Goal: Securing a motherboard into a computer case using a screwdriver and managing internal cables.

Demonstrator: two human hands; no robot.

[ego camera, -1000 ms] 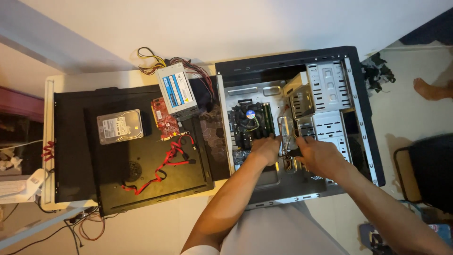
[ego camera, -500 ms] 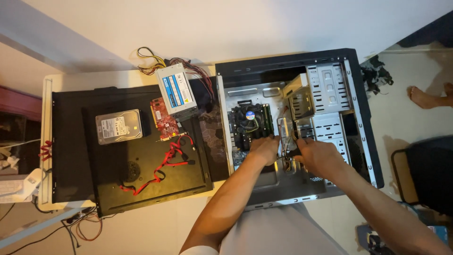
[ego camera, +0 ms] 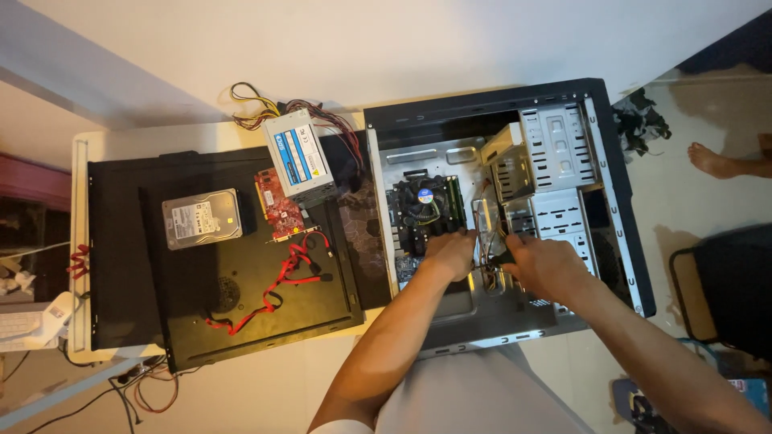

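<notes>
Little has shifted since the earlier frames — both hands stay low in the open computer case (ego camera: 619,201), and only a bare foot (ego camera: 712,161) at the far right has slid along the floor. The left hand (ego camera: 452,253) rests curled, fingers together, on the green circuit board just below the round black cooler fan (ego camera: 422,201). The right hand (ego camera: 543,265) is closed around a dark-handled tool (ego camera: 497,259), probably a screwdriver, its tip pointing at the loose wires (ego camera: 486,241) between the hands.

A slip looks like the main risk: a hard metal tip skidding off a small screw could scratch the board or nick the thin wires crowded beside it.

On the tabletop (ego camera: 112,145) to the left lies the flat black side panel (ego camera: 129,241), matte and smooth — on it a boxy silver hard drive (ego camera: 201,219), a small red card (ego camera: 279,205), limp red ribbon cables (ego camera: 281,277) and a grey steel power supply (ego camera: 299,158) trailing bundled coloured leads.
</notes>
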